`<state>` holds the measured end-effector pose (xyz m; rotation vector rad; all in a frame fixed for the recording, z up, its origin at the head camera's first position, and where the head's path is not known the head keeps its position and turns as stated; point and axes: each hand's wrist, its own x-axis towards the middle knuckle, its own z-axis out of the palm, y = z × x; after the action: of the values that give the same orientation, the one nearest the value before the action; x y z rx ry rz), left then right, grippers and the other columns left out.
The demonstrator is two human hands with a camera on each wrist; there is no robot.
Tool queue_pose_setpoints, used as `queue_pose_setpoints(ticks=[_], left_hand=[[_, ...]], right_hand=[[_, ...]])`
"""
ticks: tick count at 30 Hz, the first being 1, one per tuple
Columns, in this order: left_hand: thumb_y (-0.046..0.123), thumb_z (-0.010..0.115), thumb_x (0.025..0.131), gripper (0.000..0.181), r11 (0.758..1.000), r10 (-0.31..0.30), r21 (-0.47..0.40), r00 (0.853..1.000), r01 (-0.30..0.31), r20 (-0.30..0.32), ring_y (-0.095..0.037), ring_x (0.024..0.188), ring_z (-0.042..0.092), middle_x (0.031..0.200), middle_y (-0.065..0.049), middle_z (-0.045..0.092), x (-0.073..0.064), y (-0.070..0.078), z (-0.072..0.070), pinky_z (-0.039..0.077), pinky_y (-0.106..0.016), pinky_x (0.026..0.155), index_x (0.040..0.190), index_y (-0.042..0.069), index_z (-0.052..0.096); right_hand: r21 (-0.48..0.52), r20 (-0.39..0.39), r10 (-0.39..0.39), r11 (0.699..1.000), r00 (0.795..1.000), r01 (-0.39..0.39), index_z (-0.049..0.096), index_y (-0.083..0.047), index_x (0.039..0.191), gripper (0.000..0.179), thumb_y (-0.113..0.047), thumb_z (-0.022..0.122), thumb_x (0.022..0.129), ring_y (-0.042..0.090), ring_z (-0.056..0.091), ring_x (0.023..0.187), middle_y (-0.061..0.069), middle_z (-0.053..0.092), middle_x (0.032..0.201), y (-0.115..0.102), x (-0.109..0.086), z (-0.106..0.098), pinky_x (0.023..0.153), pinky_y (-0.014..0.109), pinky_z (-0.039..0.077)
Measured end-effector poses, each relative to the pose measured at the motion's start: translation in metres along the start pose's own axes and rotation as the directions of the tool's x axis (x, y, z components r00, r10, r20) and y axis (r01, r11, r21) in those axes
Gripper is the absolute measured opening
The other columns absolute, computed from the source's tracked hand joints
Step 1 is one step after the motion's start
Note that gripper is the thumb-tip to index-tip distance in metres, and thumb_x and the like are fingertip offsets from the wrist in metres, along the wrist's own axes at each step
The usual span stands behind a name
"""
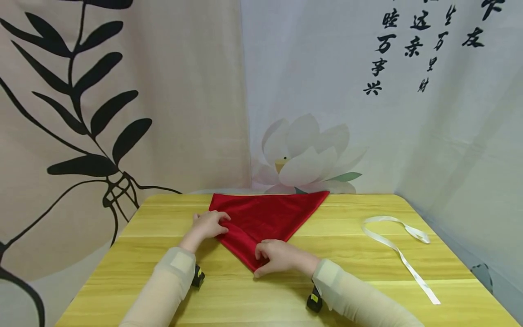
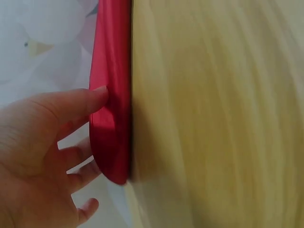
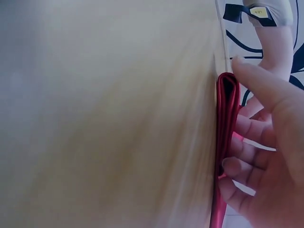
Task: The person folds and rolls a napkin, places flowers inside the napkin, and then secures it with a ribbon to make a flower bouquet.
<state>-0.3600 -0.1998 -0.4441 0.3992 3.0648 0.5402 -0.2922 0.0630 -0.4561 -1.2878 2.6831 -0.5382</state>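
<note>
Pinching the red cloth [image 1: 267, 214] at mid-frame between thumb and fingers, the left hand [image 1: 207, 225] had its little finger free; the right hand [image 1: 279, 256], lower centre, touched the folded edge with bent fingers, though whether it gripped I cannot tell.

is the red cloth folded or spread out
Folded: in the right wrist view, the red cloth shows stacked layers.
</note>
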Motion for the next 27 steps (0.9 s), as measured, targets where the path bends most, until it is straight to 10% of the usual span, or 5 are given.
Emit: queue_pose_setpoints(ticks=[20, 27], left_hand=[[0.020, 0.070, 0.087, 0.023, 0.997, -0.060, -0.037, 0.998, 0.060, -0.003, -0.032, 0.107, 0.056, 0.108, -0.003, 0.066, -0.010, -0.039, -0.012, 0.018, -0.070, 0.092, 0.109, 0.017, 0.068], [0.022, 0.072, 0.087, 0.031, 0.989, 0.144, -0.004, 0.987, -0.145, -0.070, -0.038, 0.121, 0.046, 0.127, -0.012, 0.058, -0.020, -0.031, -0.014, 0.027, -0.064, 0.091, 0.117, 0.017, 0.066]], right_hand=[[-0.120, -0.034, 0.069, 0.990, 0.997, -0.073, 0.043, -0.018, 0.058, 0.051, -0.053, 0.077, 0.075, 0.003, 0.034, 0.059, -0.010, 0.040, 0.061, -0.014, 0.004, 0.009, 0.052, 0.017, 0.030], [-0.104, -0.082, 0.052, 0.993, 0.995, -0.060, 0.043, -0.018, 0.057, 0.044, -0.042, 0.076, 0.075, 0.003, 0.033, 0.059, -0.011, 0.039, 0.060, -0.015, 0.003, 0.010, 0.052, 0.017, 0.030]])
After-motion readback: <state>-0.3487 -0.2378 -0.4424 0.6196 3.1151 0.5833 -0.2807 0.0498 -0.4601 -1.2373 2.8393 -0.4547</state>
